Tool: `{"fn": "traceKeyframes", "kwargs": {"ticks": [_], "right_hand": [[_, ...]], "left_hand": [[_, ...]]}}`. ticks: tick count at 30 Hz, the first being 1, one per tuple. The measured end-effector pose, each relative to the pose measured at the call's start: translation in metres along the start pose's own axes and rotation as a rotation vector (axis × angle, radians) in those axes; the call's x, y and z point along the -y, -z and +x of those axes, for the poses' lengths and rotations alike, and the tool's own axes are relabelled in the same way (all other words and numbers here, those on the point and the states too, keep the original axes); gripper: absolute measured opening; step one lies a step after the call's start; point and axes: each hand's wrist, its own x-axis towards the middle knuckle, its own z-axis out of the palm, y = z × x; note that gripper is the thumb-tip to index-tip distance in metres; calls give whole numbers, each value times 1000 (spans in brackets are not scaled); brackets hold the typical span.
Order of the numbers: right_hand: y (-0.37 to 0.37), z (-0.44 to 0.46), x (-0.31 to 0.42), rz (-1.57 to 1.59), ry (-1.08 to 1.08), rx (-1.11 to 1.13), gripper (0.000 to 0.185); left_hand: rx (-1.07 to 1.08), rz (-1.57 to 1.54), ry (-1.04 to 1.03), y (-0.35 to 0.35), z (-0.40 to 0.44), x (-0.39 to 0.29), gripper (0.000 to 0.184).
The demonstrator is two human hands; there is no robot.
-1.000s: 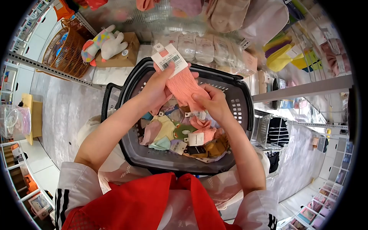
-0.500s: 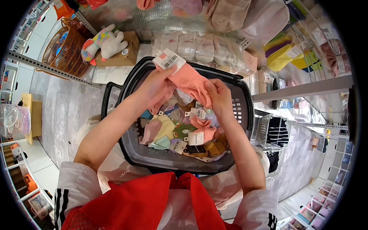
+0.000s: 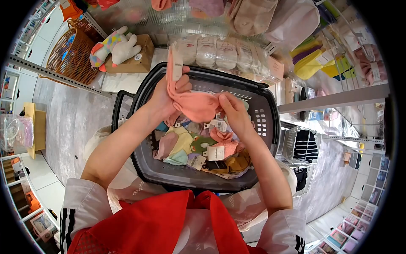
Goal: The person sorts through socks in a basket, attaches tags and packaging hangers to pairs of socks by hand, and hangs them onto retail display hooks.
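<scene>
Coral-pink socks hang between my two hands above a dark grey basket. My left hand is wrapped round their middle, with a tagged end standing up over the fist. The tag is seen nearly edge-on. At the other end, my right hand pinches the toe part between thumb and fingers. Inside the basket lie several folded socks with tags, among them a yellow one, a green one and a mustard one.
Packaged white socks line the shelf behind the basket. At the upper left, a plush toy rests on a cardboard box beside a wicker basket. A metal rail crosses the right side. Striped items fill a wire rack.
The socks have turned over: their tagged end now points up and the barcode face no longer shows. My left hand has rotated into a fist, and my right hand has shifted slightly left and down.
</scene>
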Motion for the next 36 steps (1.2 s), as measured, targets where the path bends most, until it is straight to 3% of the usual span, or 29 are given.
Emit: {"fn": "traceKeyframes", "kwargs": {"ticks": [4, 6, 8, 11, 14, 17, 21, 25, 28, 30, 31, 32, 35, 36], "right_hand": [[-7, 5, -11, 3, 217, -34, 25], [-12, 2, -10, 121, 156, 35, 25], [-11, -2, -7, 186, 66, 101, 24], [-9, -7, 4, 242, -64, 161, 22], [-4, -6, 2, 266, 8, 47, 23], [5, 0, 0, 414, 93, -132, 25], [14, 1, 4, 531, 117, -189, 24], [10, -4, 6, 588, 109, -210, 24], [-4, -17, -1, 438, 131, -272, 24], [-12, -26, -6, 142, 130, -330, 23], [-19, -31, 0, -11, 145, -349, 22], [-22, -31, 3, -67, 153, -315, 24], [-50, -13, 37, -148, 505, -340, 39], [-68, -10, 69, -107, 542, -320, 42]], "left_hand": [[-86, 111, 375, -13, -7, 14, 37], [-93, 47, 620, -12, -12, 28, 37], [-73, 93, 700, -9, -17, 42, 37], [36, 292, 762, -13, -19, 45, 31], [-18, 367, 735, -27, -21, 41, 28], [186, 379, 642, -17, -20, 41, 25], [233, 566, 599, -23, -20, 33, 22], [122, 644, 668, -40, -25, 31, 24], [415, 1458, -76, -12, -32, 49, 23], [425, 1808, 323, -42, -36, 23, 26], [277, 1679, 491, -76, -41, 5, 29], [198, 1685, 285, -83, -40, -4, 28], [34, 1521, -332, -64, -27, -22, 34], [-3, 1373, -356, -83, -30, -43, 31]]}}
